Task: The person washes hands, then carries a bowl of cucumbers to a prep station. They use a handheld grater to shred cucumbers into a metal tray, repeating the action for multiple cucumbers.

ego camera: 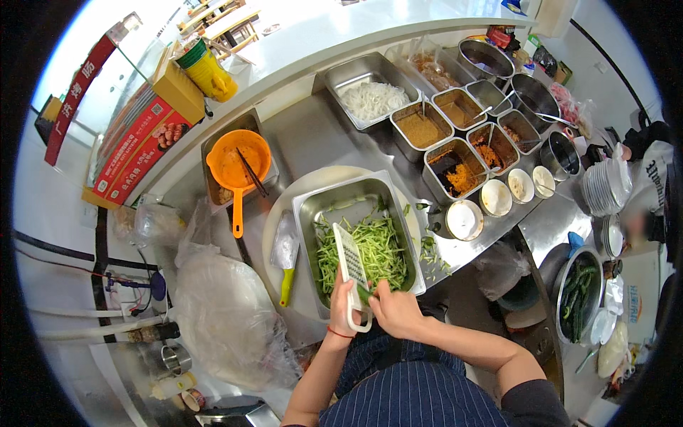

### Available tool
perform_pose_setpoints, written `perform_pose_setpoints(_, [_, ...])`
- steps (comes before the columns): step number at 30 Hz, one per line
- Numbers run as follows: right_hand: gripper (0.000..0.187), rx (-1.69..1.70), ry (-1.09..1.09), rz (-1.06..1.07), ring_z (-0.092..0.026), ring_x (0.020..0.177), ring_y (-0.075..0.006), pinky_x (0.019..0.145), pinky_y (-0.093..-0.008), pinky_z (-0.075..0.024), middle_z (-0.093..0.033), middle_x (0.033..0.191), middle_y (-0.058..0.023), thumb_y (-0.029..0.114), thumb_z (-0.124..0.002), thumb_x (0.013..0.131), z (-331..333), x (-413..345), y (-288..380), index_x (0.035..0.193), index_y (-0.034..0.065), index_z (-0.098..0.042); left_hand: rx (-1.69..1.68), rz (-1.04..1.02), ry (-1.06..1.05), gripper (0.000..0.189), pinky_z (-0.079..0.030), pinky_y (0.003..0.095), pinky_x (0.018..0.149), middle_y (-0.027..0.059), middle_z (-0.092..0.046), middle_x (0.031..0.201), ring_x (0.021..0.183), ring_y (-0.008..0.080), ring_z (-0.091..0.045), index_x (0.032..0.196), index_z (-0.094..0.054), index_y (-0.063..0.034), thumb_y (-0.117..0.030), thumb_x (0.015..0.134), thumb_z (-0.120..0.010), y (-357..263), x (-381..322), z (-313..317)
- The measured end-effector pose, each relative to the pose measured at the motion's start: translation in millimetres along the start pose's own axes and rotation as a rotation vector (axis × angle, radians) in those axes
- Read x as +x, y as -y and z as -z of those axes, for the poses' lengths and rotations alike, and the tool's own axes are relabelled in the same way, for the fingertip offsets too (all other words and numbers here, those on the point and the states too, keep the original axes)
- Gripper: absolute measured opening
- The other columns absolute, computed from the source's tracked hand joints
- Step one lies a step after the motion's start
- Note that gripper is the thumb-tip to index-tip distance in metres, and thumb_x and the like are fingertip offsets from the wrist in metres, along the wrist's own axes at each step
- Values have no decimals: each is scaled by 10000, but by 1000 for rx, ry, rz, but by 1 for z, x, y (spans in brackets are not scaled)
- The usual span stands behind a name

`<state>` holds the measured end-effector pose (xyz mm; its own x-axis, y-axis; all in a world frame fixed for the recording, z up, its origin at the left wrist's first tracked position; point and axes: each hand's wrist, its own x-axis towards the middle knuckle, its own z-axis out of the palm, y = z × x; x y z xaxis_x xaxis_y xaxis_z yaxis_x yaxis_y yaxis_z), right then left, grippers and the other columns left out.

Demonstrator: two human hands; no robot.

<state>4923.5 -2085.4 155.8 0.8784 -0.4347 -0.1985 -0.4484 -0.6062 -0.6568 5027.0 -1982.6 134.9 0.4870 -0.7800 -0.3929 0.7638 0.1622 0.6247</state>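
Note:
My left hand (341, 301) is closed around the lower end of a white hand grater (349, 256), tilted over a rectangular steel pan (393, 195). With my right hand (394, 309) I press a piece of cucumber (365, 295) against the grater's lower face, the fingers mostly covering it. Shredded cucumber (384, 245) lies heaped in the pan. The pan rests on a round cutting board (277, 213), and a cleaver with a green handle (285, 256) lies on the board at its left.
An orange strainer-like ladle (238, 160) with chopsticks sits over a steel tray at the left. Steel containers of sauces (456, 168) and small bowls (464, 220) stand right. A bowl of whole cucumbers (579, 293) is far right. A plastic-covered bundle (224, 315) lies at lower left.

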Motion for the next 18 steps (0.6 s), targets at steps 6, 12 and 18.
perform_pose_setpoints(6, [347,141,-134,-292,-642,733,-437,690,-518,-500,-647,772,-250,314,-406,997,13,74,-49,1003,-28,-467,105,217,5,701,-578,359,772,118,-433,1389,1076,214,-570,1554,-170,-166,-181,906,-438,14,-23,-26])
perform_pose_setpoints(12, [371,634,140,-57,-605,850,-279,758,-377,-490,-630,939,-225,193,-504,967,2,11,-33,1268,-20,-465,14,-44,-72,627,-539,347,808,99,-495,1263,1040,200,-565,1525,-224,-135,-184,936,-434,4,3,-3])
perform_pose_setpoints(18, [270,619,-37,-93,-654,827,-420,689,-436,-518,-640,856,-259,21,-599,892,19,-17,-2,1144,-22,-511,-18,-127,-106,610,-542,318,791,92,-509,1219,994,170,-582,1525,-222,-102,-152,952,-424,-1,13,-10])
